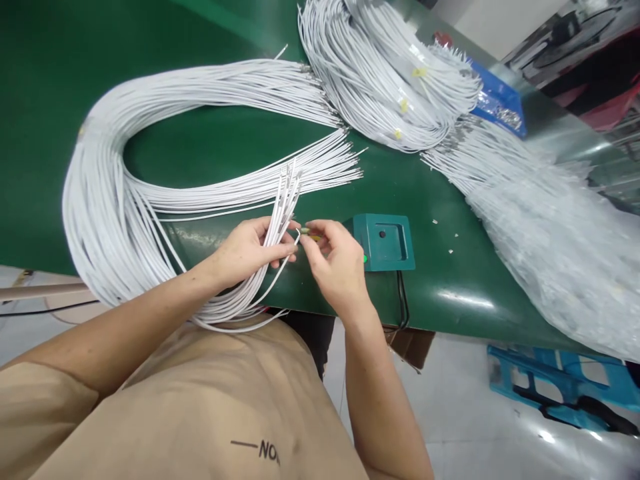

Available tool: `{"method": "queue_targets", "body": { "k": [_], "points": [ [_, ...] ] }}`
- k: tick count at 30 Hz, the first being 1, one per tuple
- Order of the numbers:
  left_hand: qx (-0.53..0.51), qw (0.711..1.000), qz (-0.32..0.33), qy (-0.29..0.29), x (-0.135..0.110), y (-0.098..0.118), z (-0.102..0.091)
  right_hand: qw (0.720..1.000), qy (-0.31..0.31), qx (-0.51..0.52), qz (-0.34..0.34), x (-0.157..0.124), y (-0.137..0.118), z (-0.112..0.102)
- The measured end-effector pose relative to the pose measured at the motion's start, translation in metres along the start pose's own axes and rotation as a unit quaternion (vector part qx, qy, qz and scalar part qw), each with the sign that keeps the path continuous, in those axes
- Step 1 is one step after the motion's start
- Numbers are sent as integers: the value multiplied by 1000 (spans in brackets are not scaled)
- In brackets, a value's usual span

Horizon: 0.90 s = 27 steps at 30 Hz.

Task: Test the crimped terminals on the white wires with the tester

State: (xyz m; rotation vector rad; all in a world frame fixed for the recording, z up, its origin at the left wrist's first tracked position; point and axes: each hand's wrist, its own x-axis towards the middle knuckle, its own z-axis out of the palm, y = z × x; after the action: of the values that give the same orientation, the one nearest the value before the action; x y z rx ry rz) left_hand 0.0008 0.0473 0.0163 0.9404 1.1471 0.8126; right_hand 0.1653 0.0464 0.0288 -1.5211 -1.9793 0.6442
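Note:
My left hand [257,245] is closed around a bunch of white cables [281,217], their ends pointing up past the fingers. One cable end bends away from this bunch towards my right hand [333,257]. Its fingers are pinched on a small yellow-green piece [313,235] at that cable end; what kind of piece it is cannot be made out, as the fingers cover most of it. Behind both hands, a thick loop of white cables [100,180] lies on the green table, with its ends fanned out in the middle.
A teal box [371,243] with a recessed top and black cords stands right of my right hand. Coiled white cables [360,80] lie at the back, beside a blue tray [517,107] of small metal parts. Plastic-wrapped cables [560,220] cover the right side. A blue stool [570,380] is on the floor.

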Motion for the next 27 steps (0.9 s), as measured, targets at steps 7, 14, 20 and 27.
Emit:
{"method": "queue_targets", "body": {
  "k": [7,14,20,27],
  "points": [
    [2,1000,-13,-17,4,-3,0,964,-61,-232,-118,10,10,-13],
    [11,1000,-14,8,10,-8,4,950,-106,-260,-139,21,30,-27],
    [-9,1000,-17,25,15,-15,6,955,-58,-251,-147,24,34,-24],
    [44,998,5,41,22,-22,9,959,-48,-241,-138,26,37,-22]
  ]
}}
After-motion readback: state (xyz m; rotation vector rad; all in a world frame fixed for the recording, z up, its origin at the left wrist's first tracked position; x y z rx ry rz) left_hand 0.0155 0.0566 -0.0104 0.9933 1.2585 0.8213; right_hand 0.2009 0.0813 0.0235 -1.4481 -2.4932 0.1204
